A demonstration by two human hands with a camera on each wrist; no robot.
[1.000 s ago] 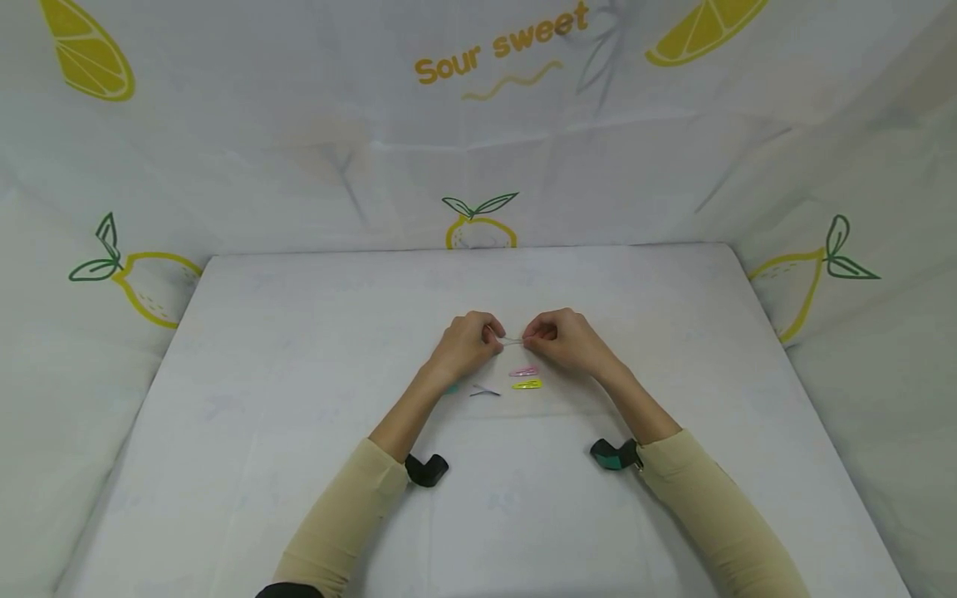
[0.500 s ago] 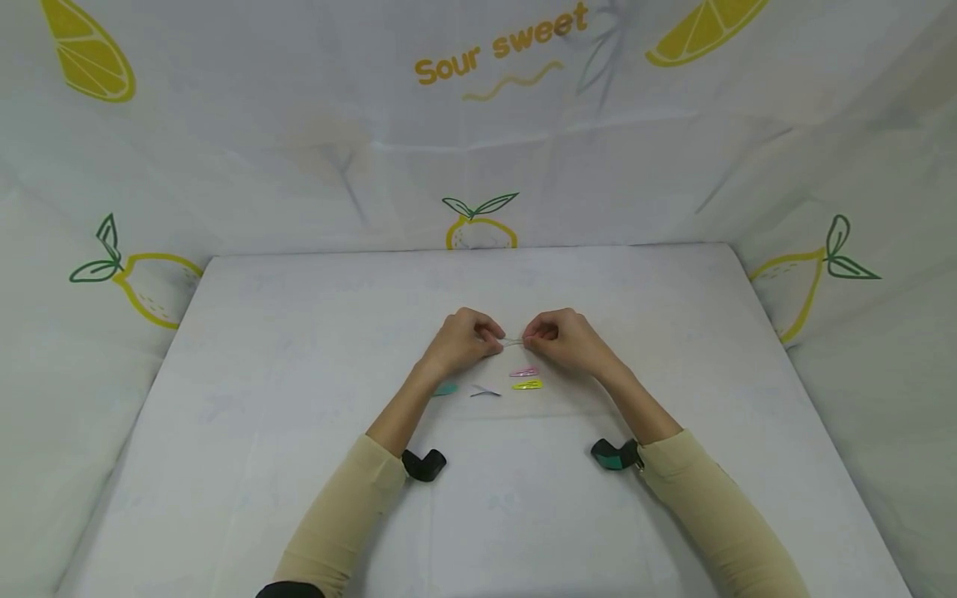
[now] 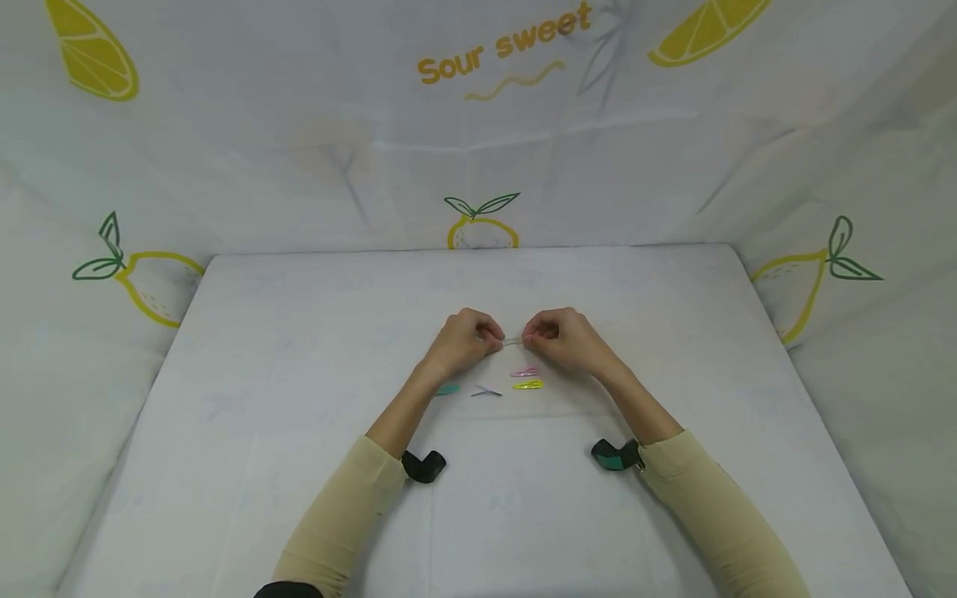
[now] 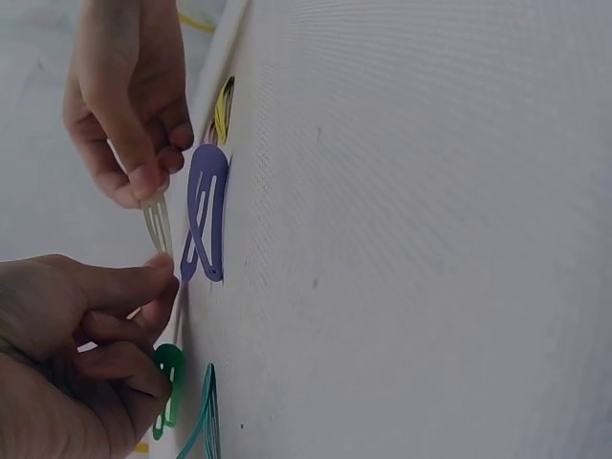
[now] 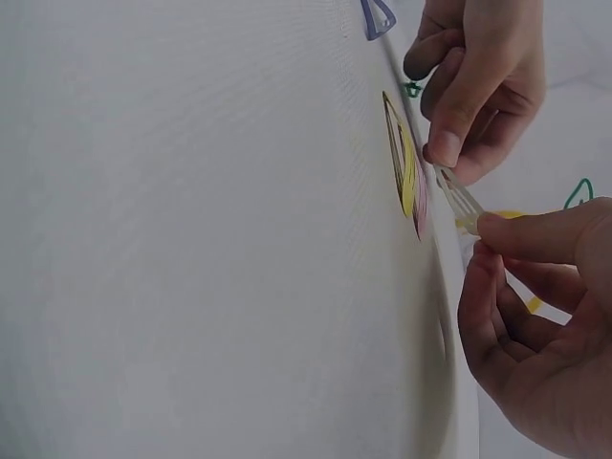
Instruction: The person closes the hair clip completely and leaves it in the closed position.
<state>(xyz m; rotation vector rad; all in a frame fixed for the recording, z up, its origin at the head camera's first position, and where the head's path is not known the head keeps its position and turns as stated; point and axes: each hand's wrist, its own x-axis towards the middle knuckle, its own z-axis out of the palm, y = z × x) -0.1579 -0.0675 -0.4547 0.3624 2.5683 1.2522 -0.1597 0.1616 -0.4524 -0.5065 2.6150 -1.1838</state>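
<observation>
In the head view, my left hand point(image 3: 462, 342) and right hand point(image 3: 566, 340) face each other over the middle of the table. Between them is a cream-white snap hair clip point(image 4: 158, 224), pinched at one end by my left thumb and fingers and at the other by my right. Its ends are hidden under the fingertips. Just below the hands, a pink hair clip point(image 3: 524, 372) lies beside a yellow hair clip point(image 3: 527, 384). A purple hair clip point(image 4: 206, 212) is left of these, its two parts spread apart and crossing.
Teal-green hair clips point(image 3: 447, 389) lie by my left forearm, partly covered by it. The left wrist view shows a green clip point(image 4: 169, 387) and a teal one point(image 4: 207, 416) there. A white cloth with lemon prints point(image 3: 482, 234) hangs behind the table point(image 3: 314, 316).
My left hand and forearm have shifted slightly left, uncovering more of the teal-green clip. The right hand has stayed in place, and both keep their pinch on the cream-white hair clip.
</observation>
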